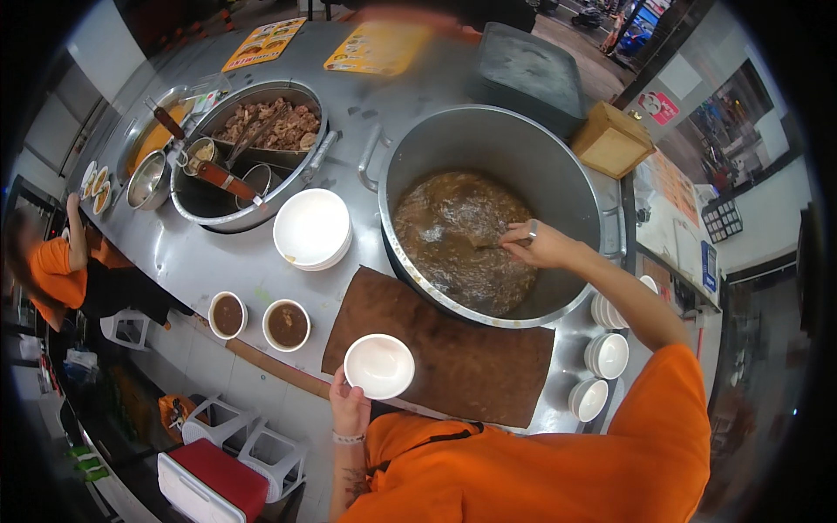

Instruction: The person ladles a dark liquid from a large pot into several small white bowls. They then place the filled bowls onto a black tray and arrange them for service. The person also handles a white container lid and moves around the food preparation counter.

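My left hand (349, 406) grips the rim of an empty white bowl (380, 367) above a brown mat (445, 357). Over the big metal pot (577, 200), my right hand (540, 245) is closed around the handle of a ladle (490, 247), whose lower end is hidden in the brown broth (462, 218). The broth looks stirred and frothy. Two filled white bowls stand left of the mat: one bowl of brown soup (228, 315) and another soup bowl (287, 325) with bits in it. Behind them sits a stack of white bowls (311, 228).
A divided pot (318, 113) holds chopped meat and ladles; a steel bowl (149, 180) stands beside it. Small bowl stacks (606, 356) line the right edge. Black trays (530, 70) and a wooden box (612, 139) are behind. A co-worker (61, 270) in orange reaches toward small dishes.
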The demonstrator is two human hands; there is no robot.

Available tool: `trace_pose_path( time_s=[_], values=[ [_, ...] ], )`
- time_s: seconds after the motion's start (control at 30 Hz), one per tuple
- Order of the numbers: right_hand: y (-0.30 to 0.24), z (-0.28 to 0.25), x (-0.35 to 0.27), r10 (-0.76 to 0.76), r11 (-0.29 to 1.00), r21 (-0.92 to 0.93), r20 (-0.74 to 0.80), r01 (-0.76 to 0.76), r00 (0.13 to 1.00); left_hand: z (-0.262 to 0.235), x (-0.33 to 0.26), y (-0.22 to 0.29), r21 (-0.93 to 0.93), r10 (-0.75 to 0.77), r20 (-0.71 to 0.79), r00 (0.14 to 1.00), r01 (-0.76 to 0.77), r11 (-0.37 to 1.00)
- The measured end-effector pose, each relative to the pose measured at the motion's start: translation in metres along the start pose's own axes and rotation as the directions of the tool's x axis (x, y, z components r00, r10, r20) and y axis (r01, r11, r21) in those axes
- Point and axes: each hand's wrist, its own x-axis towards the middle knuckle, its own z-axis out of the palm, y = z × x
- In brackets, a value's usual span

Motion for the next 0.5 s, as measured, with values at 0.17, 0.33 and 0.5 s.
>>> trace_pose_path(
  time_s=[0.17,0.33,0.5],
  values=[
    [-0.030,-0.041,-0.009,0.031,0.995,-0.093,-0.052,-0.035,0.998,0.005,0.004,0.006,0.007,0.010,0.004,1.000,-0.010,1.000],
    [0.008,-0.019,0.002,-0.064,0.971,-0.236,-0.165,0.024,0.984,0.013,0.010,0.004,-0.008,0.006,0.037,0.999,-0.006,1.000],
    [0.034,0.026,0.021,-0.067,0.967,-0.252,-0.105,0.039,0.992,0.015,0.015,0.000,-0.026,0.001,0.049,0.999,0.000,1.000]
  ],
)
